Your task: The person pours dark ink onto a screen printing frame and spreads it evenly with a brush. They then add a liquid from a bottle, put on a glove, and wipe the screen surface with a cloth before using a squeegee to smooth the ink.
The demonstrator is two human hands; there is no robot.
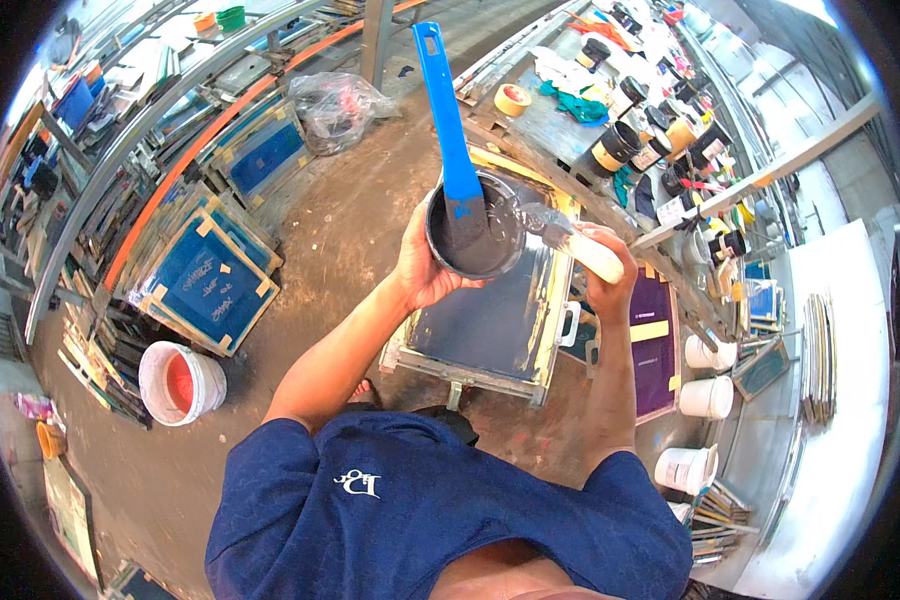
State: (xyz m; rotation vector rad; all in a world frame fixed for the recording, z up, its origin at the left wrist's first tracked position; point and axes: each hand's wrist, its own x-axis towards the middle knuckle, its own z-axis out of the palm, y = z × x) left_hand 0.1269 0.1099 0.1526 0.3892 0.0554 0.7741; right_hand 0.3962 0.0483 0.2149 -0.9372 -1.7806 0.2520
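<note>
Workshop interior, brown floor [320, 225]. At left, a white bucket [210, 392] with red residue inside; behind it, blue screen frames [210, 283] leaning in a row below an orange rail [160, 190]. Farther along, a crumpled clear plastic bag [338, 112] on the floor. At centre, a low stand carrying a dark panel [470, 335] with yellow-smeared edges. Right of it, a long grey surface [548, 130] bearing a tape roll [512, 99], a green cloth [575, 103] and many dark jars [613, 150]; below, a purple screen [653, 350] and white buckets [707, 398]. Far right, a stack of thin panels [820, 360]. In hand: one round tub [513, 258] of dark paste [490, 255] — raised above the panel, its mouth facing the camera. The left hand [428, 262] is curled round the tub's left and lower side, supporting it. One blue spatula [445, 115], blade in the paste, handle rising past the far rim. The right hand [610, 275], just right of the tub, is closed about a pale-handled tool [590, 255]; the tool's greyish head lies at the tub's right rim — contact cannot be told.
</note>
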